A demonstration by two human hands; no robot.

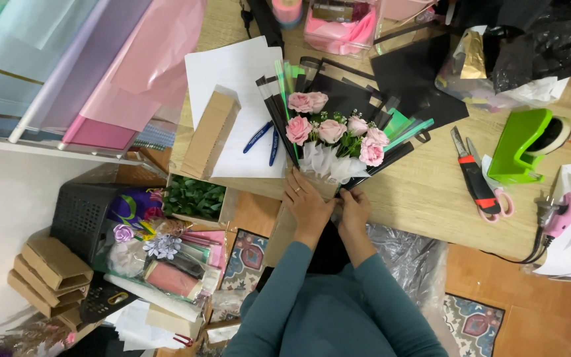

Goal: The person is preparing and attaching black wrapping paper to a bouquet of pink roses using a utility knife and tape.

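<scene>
A bouquet of pink roses [333, 132] with white tulle and black and green wrapping sheets lies on the wooden table [424, 192], its stem end pointing at me. My left hand [305, 201] grips the narrow base of the bouquet at the table's near edge. Beside it, my right hand [355, 206] holds the same base from the right, fingers pressed on the black wrap. Both forearms wear teal sleeves.
A box cutter and pink-handled scissors [480, 182], a green tape dispenser [523, 145] and a pink glue gun [566, 215] lie right. White paper, blue pliers [262, 139] and a cardboard piece [209, 135] lie left. Wrapping rolls, a black basket and boxes crowd the floor left.
</scene>
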